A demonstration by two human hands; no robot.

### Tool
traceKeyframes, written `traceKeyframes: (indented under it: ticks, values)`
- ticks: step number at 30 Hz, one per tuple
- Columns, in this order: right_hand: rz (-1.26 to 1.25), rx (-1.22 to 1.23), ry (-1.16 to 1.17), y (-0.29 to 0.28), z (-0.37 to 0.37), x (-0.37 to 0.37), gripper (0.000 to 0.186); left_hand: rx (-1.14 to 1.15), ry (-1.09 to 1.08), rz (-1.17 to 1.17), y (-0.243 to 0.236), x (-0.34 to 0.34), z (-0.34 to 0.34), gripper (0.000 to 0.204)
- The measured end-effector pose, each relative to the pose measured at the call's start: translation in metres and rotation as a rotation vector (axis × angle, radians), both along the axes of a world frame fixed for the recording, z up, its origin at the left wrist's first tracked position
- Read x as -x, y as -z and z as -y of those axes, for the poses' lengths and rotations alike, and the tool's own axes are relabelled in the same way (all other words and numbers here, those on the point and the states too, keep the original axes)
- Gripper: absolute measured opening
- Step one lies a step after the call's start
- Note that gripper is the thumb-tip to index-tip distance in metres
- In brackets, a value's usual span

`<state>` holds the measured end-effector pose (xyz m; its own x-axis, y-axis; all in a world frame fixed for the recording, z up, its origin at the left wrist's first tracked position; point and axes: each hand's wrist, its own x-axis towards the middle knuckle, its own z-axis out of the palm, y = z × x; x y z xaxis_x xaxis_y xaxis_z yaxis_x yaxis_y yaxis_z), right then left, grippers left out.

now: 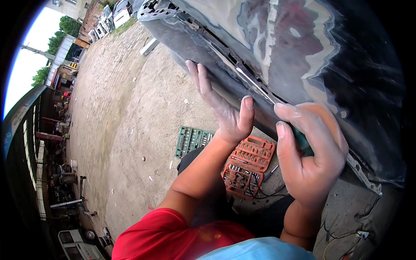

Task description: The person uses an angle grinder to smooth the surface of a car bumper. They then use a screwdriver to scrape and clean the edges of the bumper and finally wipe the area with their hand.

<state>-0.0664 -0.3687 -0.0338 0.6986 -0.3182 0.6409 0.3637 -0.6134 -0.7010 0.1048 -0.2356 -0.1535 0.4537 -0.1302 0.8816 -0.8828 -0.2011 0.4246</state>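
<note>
My right hand (312, 149) is closed around the green handle of a screwdriver (257, 87), and its long metal shaft points up and left. The shaft's tip lies at the seam between a grey lower body panel (173, 39) and the patchy, sanded car body (299, 39). Whether the tip sits inside the gap, I cannot tell. Dust coats the fingers of my left hand (223, 113), which is open with its fingers stretched against or just beside the lower panel's edge. It holds nothing.
Below my arms on the dusty ground lie an orange socket case (260, 152) and a green one (187, 141), both opened. Cables (338, 237) trail at the lower right. Parked vehicles (122, 13) and a cluttered shed (47, 130) stand further off.
</note>
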Motion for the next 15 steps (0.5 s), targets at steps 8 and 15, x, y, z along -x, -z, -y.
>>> traceKeyframes:
  ticks: [8,15]
  values:
    - [-0.012,-0.034,-0.008,0.0004,-0.0027,0.0007,0.029,-0.029,-0.017,0.013,0.0002,0.0003,-0.0030,0.114]
    - [0.007,0.015,0.038,0.0006,-0.0034,-0.0002,0.029,-0.056,-0.014,-0.006,-0.0056,0.0045,-0.0049,0.114]
